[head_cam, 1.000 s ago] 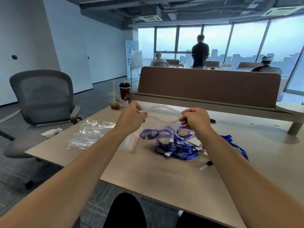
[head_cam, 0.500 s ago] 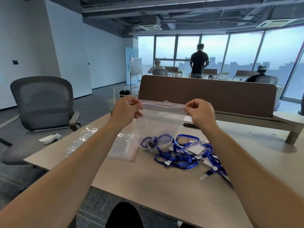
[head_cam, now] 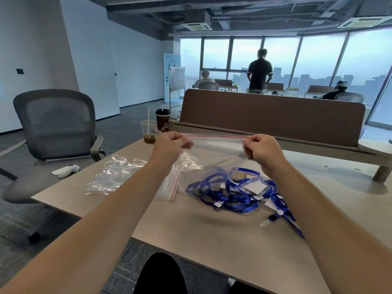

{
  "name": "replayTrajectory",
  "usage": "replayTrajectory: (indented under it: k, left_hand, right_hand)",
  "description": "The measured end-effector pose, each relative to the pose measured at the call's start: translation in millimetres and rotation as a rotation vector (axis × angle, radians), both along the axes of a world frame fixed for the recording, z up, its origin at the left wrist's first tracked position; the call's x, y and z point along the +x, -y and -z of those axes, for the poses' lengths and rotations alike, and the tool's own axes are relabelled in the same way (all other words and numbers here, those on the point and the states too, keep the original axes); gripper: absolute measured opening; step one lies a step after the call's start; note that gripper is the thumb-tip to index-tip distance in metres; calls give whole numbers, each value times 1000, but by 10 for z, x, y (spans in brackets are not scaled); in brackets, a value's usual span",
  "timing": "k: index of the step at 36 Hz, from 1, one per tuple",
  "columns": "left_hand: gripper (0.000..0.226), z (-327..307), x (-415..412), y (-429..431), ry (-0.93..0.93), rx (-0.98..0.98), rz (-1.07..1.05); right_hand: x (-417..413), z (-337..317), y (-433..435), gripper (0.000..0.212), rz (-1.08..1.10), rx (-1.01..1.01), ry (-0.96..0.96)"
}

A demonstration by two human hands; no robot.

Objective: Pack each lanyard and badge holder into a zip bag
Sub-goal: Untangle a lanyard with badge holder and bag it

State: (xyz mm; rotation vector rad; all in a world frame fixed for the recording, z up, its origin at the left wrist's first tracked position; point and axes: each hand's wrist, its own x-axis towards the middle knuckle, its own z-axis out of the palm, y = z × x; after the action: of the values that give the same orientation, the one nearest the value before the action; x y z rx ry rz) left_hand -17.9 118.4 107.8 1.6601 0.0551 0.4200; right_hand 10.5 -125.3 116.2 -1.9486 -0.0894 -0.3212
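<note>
Pinching zip bag (head_cam: 214, 153) top corners, left hand (head_cam: 169, 145), right hand (head_cam: 262, 150); zip edge horizontal, left-right.

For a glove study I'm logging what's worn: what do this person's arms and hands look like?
The left arm and right arm are bare: no sleeves, watch or bracelet. The left hand and right hand wear no gloves or visible rings.

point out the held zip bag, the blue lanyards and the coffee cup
clear plastic zip bag with red seal (head_cam: 216, 152): head view, panel under seal
tangled blue fabric lanyards (head_cam: 233, 200): head view, middle strap
dark brown paper coffee cup (head_cam: 163, 124): head view, side wall
</note>
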Motion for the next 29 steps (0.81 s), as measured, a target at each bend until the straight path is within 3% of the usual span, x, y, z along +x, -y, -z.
replayTrajectory:
  k: [5,9,14,23,29]
  left_hand:
    - [17,93,-62,28,-60,-73,61]
    - [14,132,-107,33,-73,-43,87]
    - [10,148,-130,97,-56,24,105]
    - [7,214,-113,65,-24,165,117]
    - [11,240,-95,68,-29,176,101]
  right_hand:
    - [-16,45,-39,7,8,-237,-34]
    - [-49,42,-126,37,-13,-428,65]
    - [-113,12,-439,35,-138,-639,160]
    - [-132,-23,-725,10,-275,-556,97]
    - [-142,-10,-714,10,-300,-483,43]
